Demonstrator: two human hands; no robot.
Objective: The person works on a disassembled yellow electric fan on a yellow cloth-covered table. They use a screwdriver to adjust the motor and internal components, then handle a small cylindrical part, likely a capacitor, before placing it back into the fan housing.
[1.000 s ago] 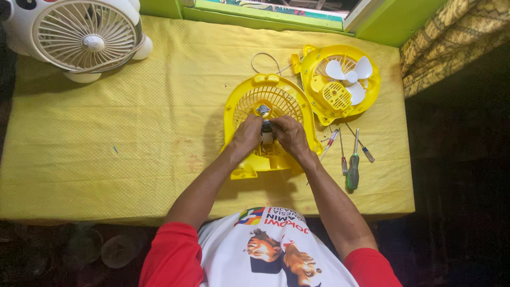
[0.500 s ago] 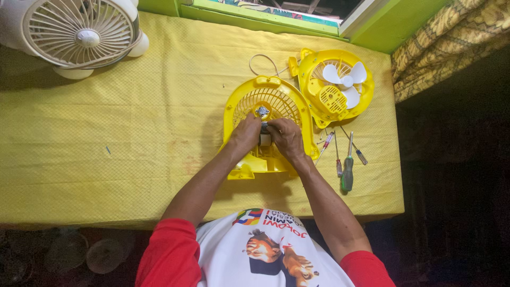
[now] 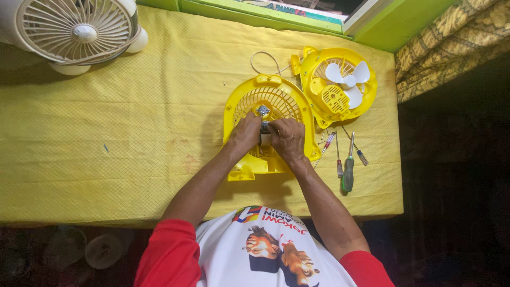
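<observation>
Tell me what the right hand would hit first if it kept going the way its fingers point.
The right hand points left, so it would likely meet the small motor part at once, then the left hand.

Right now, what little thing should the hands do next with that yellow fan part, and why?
Probably keep the left hand steadying the yellow grille housing while the right hand works the small motor free. Both hands pinch it at the grille's centre, and the screwdrivers lie unused on the cloth beside it.
</observation>
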